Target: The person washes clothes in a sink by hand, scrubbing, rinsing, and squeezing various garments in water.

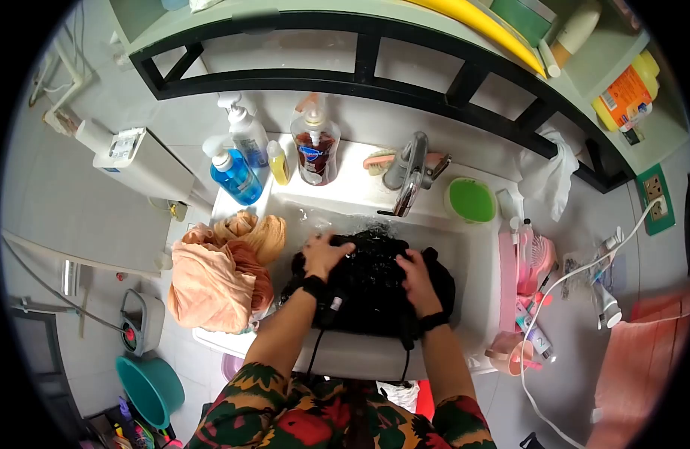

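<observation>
A soaked black cloth (371, 288) lies bunched in the water of the white sink (476, 299), its surface glossy and wet. My left hand (326, 256) grips its left upper part, with thumb and fingers around a fold. On the right side, my right hand (417, 282) holds the same cloth, its fingertips partly hidden in the folds. Both wrists wear black bands with cords hanging down. The metal faucet (411, 168) stands behind the cloth, above the basin.
Peach cloth (214, 288) is heaped on the sink's left edge. Pump bottles, including a dark red one (315, 153) and a blue one (236, 177), line the back left rim. A green bowl (470, 200) sits at back right. A white cable (536, 314) hangs on the right.
</observation>
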Demonstrator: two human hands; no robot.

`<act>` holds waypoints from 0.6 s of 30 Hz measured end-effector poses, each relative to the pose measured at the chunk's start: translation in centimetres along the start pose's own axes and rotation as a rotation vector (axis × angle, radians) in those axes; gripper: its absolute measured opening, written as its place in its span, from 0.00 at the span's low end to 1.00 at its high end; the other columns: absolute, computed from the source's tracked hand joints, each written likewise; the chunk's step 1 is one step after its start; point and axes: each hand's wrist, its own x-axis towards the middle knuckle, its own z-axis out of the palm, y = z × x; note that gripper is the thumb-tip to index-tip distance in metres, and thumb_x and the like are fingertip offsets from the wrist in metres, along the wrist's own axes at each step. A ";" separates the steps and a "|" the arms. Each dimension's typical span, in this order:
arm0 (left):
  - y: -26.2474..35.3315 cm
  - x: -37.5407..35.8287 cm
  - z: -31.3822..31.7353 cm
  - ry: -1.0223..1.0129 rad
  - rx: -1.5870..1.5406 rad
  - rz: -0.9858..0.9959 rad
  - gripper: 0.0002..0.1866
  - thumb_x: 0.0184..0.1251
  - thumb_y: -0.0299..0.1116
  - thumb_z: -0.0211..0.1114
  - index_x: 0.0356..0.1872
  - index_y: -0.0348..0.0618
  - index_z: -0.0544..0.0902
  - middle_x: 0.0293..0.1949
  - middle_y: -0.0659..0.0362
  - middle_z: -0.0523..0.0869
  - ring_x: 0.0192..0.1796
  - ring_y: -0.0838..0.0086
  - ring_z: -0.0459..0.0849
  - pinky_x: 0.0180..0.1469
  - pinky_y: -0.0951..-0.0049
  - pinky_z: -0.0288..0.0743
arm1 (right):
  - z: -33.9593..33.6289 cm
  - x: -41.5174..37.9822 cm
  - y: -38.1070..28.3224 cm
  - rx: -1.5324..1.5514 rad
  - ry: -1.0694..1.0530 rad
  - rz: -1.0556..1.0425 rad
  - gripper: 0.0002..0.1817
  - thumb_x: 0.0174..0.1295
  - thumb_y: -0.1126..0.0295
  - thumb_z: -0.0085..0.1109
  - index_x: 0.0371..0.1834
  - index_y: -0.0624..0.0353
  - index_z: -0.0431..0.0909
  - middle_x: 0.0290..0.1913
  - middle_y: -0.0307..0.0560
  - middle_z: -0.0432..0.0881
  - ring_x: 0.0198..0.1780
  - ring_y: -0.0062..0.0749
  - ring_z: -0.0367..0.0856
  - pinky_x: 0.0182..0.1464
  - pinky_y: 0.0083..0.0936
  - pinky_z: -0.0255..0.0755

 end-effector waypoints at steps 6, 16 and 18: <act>4.0 -3.6 4.1 -0.225 -0.382 0.462 0.21 0.39 0.40 0.69 0.39 0.45 0.81 0.36 0.51 0.81 0.39 0.59 0.79 0.42 0.68 0.72 | -1.6 2.2 3.6 0.478 -0.290 0.302 0.21 0.57 0.58 0.54 0.50 0.58 0.69 0.41 0.43 0.76 0.30 0.20 0.75 0.25 0.15 0.68; -0.4 -3.0 -0.4 0.130 -0.231 0.238 0.20 0.46 0.34 0.66 0.45 0.49 0.78 0.50 0.51 0.73 0.54 0.53 0.69 0.51 0.64 0.68 | -1.7 -3.4 -6.0 0.034 -0.217 -0.291 0.19 0.44 0.76 0.61 0.42 0.61 0.70 0.38 0.40 0.74 0.41 0.26 0.72 0.46 0.22 0.66; 0.3 -5.3 -1.5 0.175 -0.023 0.355 0.25 0.46 0.34 0.66 0.50 0.52 0.74 0.54 0.51 0.70 0.59 0.52 0.64 0.54 0.63 0.65 | -1.3 -3.2 -6.2 -0.163 -0.276 -0.418 0.18 0.43 0.77 0.62 0.39 0.60 0.70 0.38 0.38 0.74 0.41 0.25 0.71 0.46 0.22 0.65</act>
